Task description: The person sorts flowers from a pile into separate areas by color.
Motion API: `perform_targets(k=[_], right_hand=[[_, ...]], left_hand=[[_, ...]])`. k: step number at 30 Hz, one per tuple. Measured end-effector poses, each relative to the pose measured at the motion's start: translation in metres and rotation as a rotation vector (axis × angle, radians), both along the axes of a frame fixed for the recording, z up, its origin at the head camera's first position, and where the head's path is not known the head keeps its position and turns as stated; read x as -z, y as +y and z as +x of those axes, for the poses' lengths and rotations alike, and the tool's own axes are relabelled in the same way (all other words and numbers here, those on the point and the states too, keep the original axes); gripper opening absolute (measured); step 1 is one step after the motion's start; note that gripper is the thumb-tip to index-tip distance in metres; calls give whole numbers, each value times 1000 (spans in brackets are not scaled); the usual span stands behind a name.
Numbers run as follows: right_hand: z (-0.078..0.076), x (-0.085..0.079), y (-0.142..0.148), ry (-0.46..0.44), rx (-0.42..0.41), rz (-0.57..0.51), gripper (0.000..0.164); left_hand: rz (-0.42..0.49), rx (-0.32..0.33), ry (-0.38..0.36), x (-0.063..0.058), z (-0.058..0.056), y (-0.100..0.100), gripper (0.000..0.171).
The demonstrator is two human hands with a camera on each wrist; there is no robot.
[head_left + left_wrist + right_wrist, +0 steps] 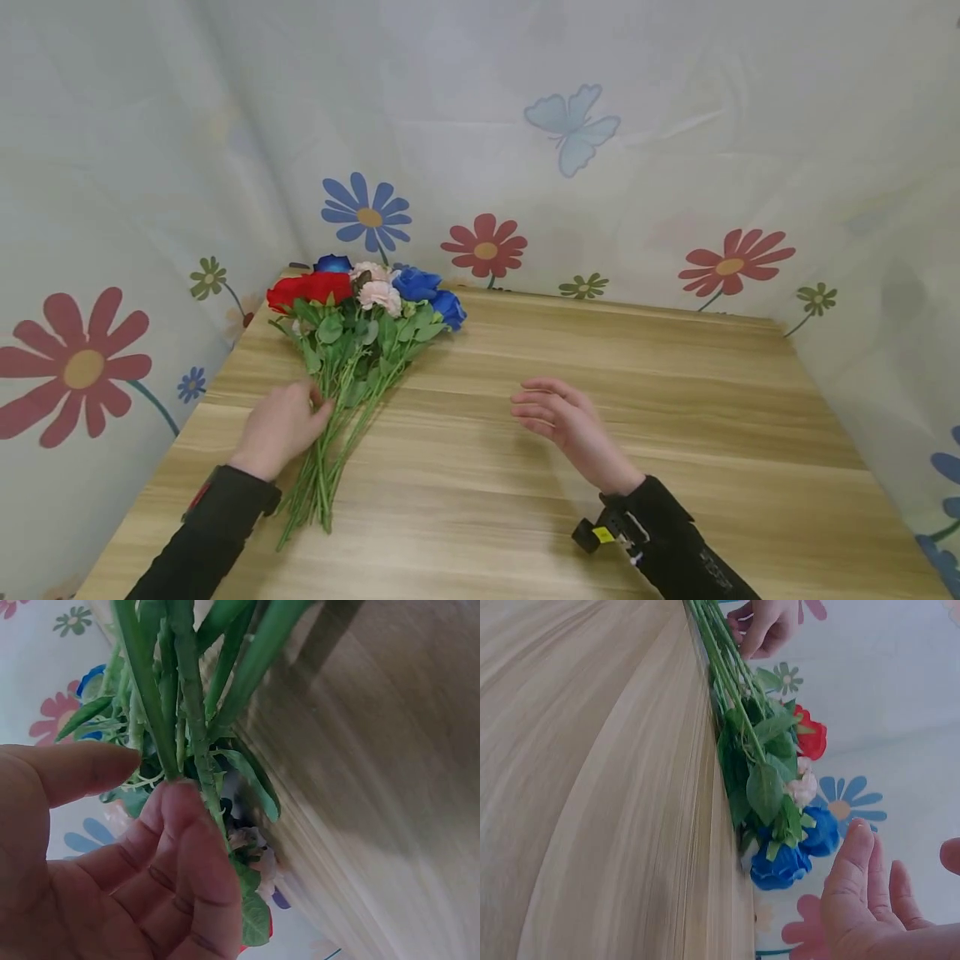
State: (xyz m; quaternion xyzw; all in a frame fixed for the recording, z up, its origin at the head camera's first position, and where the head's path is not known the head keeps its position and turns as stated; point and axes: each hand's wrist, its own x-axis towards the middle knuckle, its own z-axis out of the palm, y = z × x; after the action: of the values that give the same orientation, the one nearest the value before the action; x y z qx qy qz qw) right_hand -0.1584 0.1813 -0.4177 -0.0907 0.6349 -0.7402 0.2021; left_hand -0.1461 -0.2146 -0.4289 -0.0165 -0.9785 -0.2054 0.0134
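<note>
A bundle of flowers point(360, 350) lies on the wooden table at the left, its stems toward me. Red, pale pink and blue blooms top the leafy green stems point(191, 697). My left hand point(281, 425) is at the left side of the stems. In the left wrist view its fingertips point(184, 799) meet a stem, the fingers loosely bent and the thumb standing apart from them. To the right, my right hand point(570, 429) hovers over the table, fingers loosely extended, holding nothing. Blue roses point(780, 862) appear beyond that hand's fingers in the right wrist view.
The wood-grain table point(660, 400) meets a pale fabric backdrop point(465, 125) at the back and both sides. Printed flowers and a butterfly point(573, 129) decorate the cloth. A small black camera point(588, 533) juts from the right wrist strap.
</note>
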Motion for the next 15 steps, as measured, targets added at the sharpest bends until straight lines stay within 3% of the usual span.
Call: perform_targets(k=[15], right_hand=[[3,2,-22,-4,-62,-25,38]], left_hand=[[1,-26,-23,10,-12,-2,19]])
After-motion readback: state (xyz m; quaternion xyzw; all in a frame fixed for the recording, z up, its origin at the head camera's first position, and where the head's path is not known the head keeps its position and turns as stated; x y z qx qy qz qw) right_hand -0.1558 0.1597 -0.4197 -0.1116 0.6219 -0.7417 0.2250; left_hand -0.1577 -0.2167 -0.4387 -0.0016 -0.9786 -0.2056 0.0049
